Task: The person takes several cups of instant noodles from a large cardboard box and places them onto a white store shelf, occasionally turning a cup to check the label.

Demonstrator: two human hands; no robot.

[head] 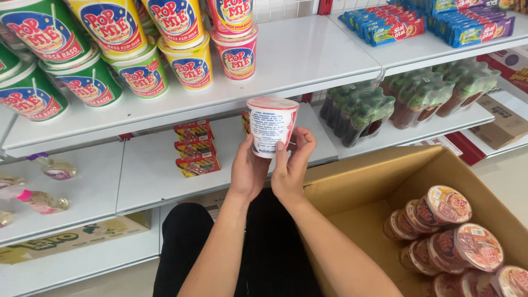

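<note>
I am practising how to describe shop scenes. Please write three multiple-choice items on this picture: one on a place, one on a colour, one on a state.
1. Where do the other red-lidded cups lie?
A. in the cardboard box
B. on the floor
C. on the top shelf

2. What colour is the held noodle cup, mainly?
A. green
B. white and red
C. blue

3. How is the cup held?
A. in both hands
B. in one hand
C. not held

Answers:
1 A: they lie in the cardboard box.
2 B: the noodle cup is white and red.
3 A: the left hand and the right hand grip it.
</note>
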